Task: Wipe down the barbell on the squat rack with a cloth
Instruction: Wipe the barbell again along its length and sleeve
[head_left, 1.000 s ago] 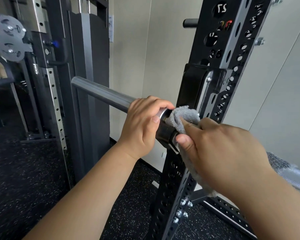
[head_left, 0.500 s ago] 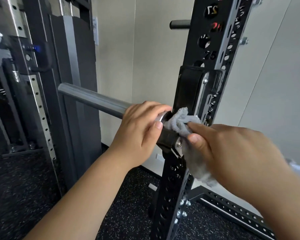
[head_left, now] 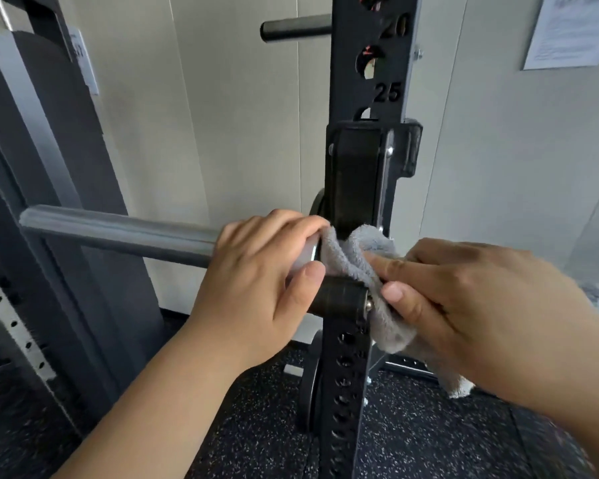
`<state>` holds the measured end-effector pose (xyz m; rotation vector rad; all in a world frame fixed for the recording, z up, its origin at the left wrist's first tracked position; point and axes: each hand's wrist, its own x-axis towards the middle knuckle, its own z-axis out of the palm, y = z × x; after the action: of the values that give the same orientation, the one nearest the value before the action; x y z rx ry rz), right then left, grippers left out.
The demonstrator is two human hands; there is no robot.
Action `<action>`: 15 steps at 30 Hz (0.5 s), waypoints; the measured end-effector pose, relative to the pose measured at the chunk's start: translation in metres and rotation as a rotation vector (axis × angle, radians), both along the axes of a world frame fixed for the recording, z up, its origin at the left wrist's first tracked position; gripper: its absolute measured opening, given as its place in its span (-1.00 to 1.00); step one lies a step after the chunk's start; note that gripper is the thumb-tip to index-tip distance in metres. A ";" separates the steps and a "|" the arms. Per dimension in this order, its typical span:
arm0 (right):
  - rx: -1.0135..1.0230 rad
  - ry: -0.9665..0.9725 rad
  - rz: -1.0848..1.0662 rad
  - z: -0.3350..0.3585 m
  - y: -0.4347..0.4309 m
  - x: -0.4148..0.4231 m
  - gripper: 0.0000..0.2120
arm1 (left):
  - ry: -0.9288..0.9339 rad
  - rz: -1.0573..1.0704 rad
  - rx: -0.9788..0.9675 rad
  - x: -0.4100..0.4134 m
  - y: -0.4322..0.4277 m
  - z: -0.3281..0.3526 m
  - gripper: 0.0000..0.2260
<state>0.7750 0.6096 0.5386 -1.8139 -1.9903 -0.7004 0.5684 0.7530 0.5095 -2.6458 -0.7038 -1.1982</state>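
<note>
A: Hands?

B: Left hand (head_left: pixel 256 281) is wrapped round the barbell (head_left: pixel 118 233). Its fingers (head_left: pixel 291 226) are curled over the top and the thumb is underneath, a clamped grip. Right hand (head_left: pixel 481 305) has the cloth (head_left: pixel 357 257) pinched between thumb and index finger.

A: Where's the cloth sitting?

B: Directly between the two sets of fingers. It touches the left fingertips on one side and is bunched under the right index on the other. It's draped over the bar where the bar meets the hook (head_left: pixel 357 174). The loose end hangs below the right thumb.

A: And the bar?

B: It runs out leftward from the left fingers, roughly level, with bare grey steel showing. Past the right hand it's mostly hidden.

A: What's that black piece?

B: A dark cylinder (head_left: pixel 339 299), just below the cloth. The left thumb tip is at one end and the right thumb is beside the other. Can't tell exactly what part it is.

A: Rack?

B: The squat rack (head_left: pixel 370 81) upright rises straight behind the fingers, and "25" is readable above the hook. A peg (head_left: pixel 294 29) sticks out left, high above the left hand. A plate (head_left: pixel 308 392) is low behind the upright, under both thumbs.

A: Surroundings?

B: Speckled floor (head_left: pixel 256 426) below the forearms. A paper sheet (head_left: pixel 567 29) is on the wall, well above the right hand.
</note>
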 end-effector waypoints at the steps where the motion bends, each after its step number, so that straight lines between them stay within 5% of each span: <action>1: 0.025 0.015 -0.039 -0.002 -0.005 0.003 -0.56 | 0.009 -0.016 -0.003 -0.002 0.001 0.000 -0.40; 7: 0.225 0.107 -0.146 -0.008 -0.006 0.001 -0.57 | 0.059 0.094 0.034 -0.028 0.019 -0.007 -0.50; 10: 0.368 0.217 -0.001 0.004 0.010 -0.014 -0.70 | 0.054 0.162 0.030 -0.046 0.033 -0.005 -0.56; 15: -0.023 0.463 0.253 0.024 0.039 -0.052 -0.63 | 0.080 0.158 0.034 -0.067 0.045 -0.005 -0.57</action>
<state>0.7232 0.6484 0.5624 -1.5223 -1.8631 -0.1603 0.5014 0.7984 0.5048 -2.5403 -0.8518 -1.0466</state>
